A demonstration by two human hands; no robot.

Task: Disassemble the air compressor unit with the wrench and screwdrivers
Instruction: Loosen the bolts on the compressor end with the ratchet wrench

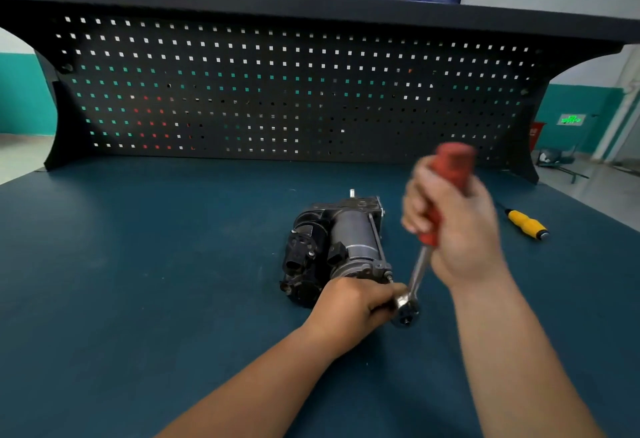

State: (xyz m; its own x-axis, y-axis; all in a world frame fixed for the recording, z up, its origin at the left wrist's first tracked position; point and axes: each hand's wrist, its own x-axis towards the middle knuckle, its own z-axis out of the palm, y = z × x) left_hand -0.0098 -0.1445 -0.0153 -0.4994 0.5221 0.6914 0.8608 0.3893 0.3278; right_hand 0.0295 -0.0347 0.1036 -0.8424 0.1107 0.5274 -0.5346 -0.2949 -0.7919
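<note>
The air compressor unit (332, 243), black and grey with a metal cylinder, lies on the dark blue bench top (138, 281) in the middle of the head view. My right hand (457, 226) grips the red handle of a ratchet wrench (420, 269), which slants up and to the right and is blurred. The wrench's silver head sits at the compressor's near right corner. My left hand (349, 306) is curled around the wrench head and socket there, against the near end of the unit. The bolt under the socket is hidden.
A yellow-handled screwdriver (526, 224) lies on the bench to the right of my right hand. A black pegboard (277, 91) stands along the back of the bench under a dark shelf. Floor and a teal wall show beyond the bench's right edge.
</note>
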